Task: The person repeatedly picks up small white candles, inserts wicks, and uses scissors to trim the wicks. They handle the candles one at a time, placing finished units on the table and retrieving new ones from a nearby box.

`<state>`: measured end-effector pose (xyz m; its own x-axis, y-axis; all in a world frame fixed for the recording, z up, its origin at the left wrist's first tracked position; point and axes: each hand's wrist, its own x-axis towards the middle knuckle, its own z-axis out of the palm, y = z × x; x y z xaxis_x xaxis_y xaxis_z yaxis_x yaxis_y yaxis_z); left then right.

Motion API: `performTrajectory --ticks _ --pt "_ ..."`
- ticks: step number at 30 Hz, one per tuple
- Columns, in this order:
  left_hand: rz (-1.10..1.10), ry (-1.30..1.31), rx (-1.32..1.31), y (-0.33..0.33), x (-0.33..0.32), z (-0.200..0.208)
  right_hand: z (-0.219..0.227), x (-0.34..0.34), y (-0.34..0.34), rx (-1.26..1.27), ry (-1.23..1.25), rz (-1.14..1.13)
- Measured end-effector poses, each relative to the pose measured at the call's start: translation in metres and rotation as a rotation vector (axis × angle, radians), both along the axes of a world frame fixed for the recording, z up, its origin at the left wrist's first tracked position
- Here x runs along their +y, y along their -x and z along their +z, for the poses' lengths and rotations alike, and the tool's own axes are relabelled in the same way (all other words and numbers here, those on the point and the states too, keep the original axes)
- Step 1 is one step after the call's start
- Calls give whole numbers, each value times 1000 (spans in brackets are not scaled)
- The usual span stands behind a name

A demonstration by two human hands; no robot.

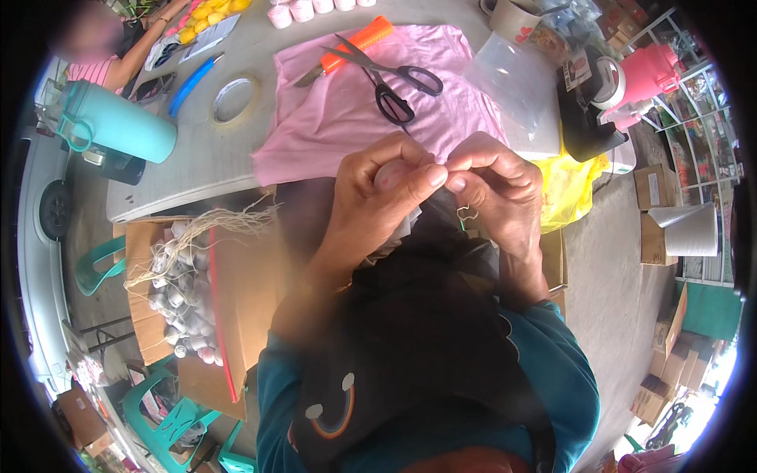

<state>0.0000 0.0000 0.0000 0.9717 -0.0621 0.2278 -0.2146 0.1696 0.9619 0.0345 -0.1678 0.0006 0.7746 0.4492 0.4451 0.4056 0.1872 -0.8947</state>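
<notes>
My left hand [371,205] is closed around a small pale pink rounded piece [388,175], mostly hidden by the fingers. Thumb and forefinger of my right hand [505,193] pinch together and meet the left fingertips; whatever lies between them is too small to make out. A thin pale string [467,214] dangles just under the right hand. Beyond both hands a pink cloth [315,118] is spread on the table, bearing black-handled scissors [378,75] and an orange-handled cutter [359,43].
Left below the table, a cardboard box [248,284] holds several small whitish pieces [185,292] with strings [229,225]. On the table stand a teal bottle [122,122], a tape roll [234,101], a blue cutter [193,85] and a mug [512,20]. A yellow bag [568,189] hangs right. Another person's arm [142,47] is far left.
</notes>
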Motion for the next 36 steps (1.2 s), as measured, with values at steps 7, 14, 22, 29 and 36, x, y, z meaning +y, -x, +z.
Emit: performTrajectory --ticks 7,14,22,29,36 --pt "262 -318 30 48 59 -34 -26 -40 -9 432 230 -246" --pt "699 -388 544 172 129 -133 -140 -132 -39 851 743 119" --pt "697 -672 1090 255 126 -230 -245 -141 6 848 919 -136" --pt "677 -678 1145 262 112 -253 -241 -141 14 967 851 -237" --pt "701 -657 1153 264 109 -262 -324 -172 7 772 886 -93"
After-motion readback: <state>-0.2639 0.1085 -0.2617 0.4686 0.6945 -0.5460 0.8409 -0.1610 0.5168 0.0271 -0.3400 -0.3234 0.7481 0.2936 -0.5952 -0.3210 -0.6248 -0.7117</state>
